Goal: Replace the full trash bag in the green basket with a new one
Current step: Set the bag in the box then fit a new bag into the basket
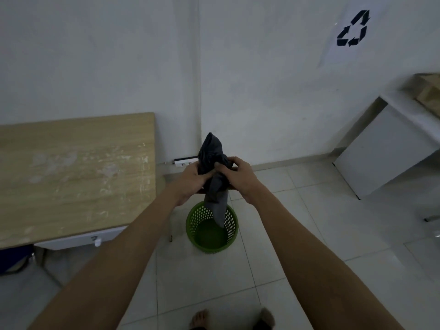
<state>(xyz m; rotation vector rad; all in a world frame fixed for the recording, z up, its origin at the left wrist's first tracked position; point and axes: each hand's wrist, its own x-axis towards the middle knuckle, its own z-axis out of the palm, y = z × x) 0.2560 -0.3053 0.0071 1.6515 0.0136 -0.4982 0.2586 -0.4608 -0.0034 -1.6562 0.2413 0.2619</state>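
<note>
Both hands — left hand [194,178], right hand [240,177] — clamp a bunched dark trash bag [213,167]. Its tail hangs over the empty green basket [212,234] on the floor.

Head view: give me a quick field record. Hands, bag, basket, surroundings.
left hand: gripping the dark bag from the left
right hand: gripping the same bag from the right
bag: dark grey, bunched and unopened, held up in the air, lower end hanging in front of the basket
basket: green, perforated, upright on the tiled floor, no liner or trash visible inside
table: wooden top, left of the basket
wall sign: recycling symbol, upper right
power strip: by the wall, behind the bag
</note>
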